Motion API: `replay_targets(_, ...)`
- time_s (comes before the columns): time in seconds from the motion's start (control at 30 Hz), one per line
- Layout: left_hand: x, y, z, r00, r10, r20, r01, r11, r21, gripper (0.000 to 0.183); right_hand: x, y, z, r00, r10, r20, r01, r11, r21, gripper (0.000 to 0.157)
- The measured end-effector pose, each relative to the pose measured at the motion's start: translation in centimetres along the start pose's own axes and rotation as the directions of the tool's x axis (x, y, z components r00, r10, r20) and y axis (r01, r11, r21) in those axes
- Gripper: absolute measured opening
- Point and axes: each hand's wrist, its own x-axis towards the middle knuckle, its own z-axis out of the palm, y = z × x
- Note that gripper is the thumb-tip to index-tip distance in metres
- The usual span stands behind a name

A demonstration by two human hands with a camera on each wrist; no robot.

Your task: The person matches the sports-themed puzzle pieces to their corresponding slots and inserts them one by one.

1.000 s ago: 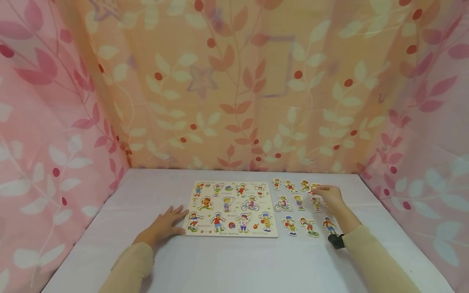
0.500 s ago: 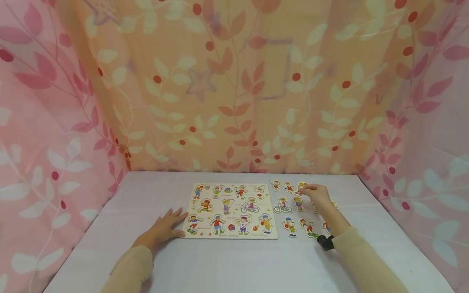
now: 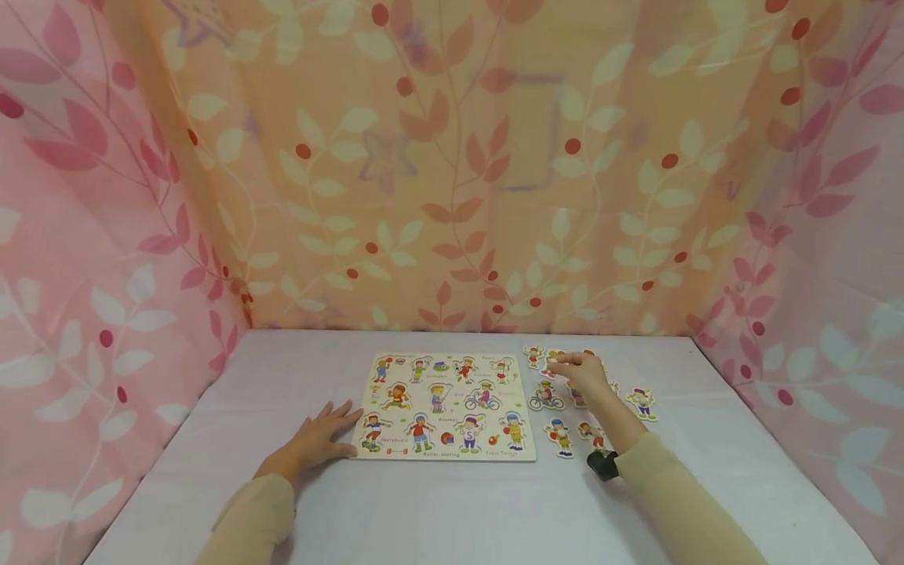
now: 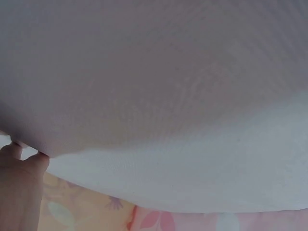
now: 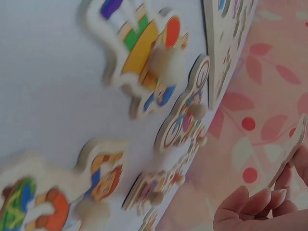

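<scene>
A wooden peg-puzzle board (image 3: 526,443) with printed sports figures lies flat on the white table. My left hand (image 3: 314,439) rests at its left edge, fingers spread. My right hand (image 3: 589,380) is above the loose pieces to the right of the board. Its fingers pinch a flat wooden puzzle piece (image 5: 288,150), seen nearly edge-on in the right wrist view, so its picture is hidden. Near that hand lie a cyclist piece (image 3: 546,395), a blue-capped piece (image 3: 561,438) and a skateboarder piece (image 5: 101,185). Round knobs stand up from these pieces.
A purple-capped piece (image 3: 641,404) lies farther right, and a tennis-player piece (image 3: 534,357) is at the back. My right forearm covers several others. Floral curtains (image 3: 452,157) close off the back and both sides of the table (image 3: 452,510).
My right hand has moved left across the loose pieces with the pinched puzzle piece, uncovering the purple-capped one on the right. The left hand has stayed at the board's edge.
</scene>
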Motion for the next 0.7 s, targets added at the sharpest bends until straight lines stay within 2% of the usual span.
replay_targets(0.17, -0.1, 0.1, -0.1, 1.000, -0.013, 0.010, 0.013, 1.000, 0.013, 0.081, 0.2, -0.4, 1.7, 1.000, -0.029, 0.011, 0.029, 0.999, 0.013, 0.031)
replay_targets(0.27, 0.0, 0.1, 0.0, 1.000, -0.025, 0.011, 0.024, 0.999, 0.037, 0.079, 0.2, -0.7, 2.6, 0.999, -0.019, 0.025, 0.018, 0.999, 0.036, 0.029)
replay_targets(0.53, 0.1, 0.0, -0.1, 1.000, -0.015, 0.011, 0.015, 1.000, 0.023, 0.081, -0.2, -2.0, 4.7, 1.000, -0.011, 0.017, 0.011, 1.000, 0.000, 0.027)
replay_targets(0.7, -0.1, 0.2, 0.0, 1.000, -0.009, 0.008, 0.009, 1.000, 0.016, 0.080, -0.1, -2.4, 5.8, 0.997, -0.007, 0.075, 0.003, 0.998, 0.057, 0.028)
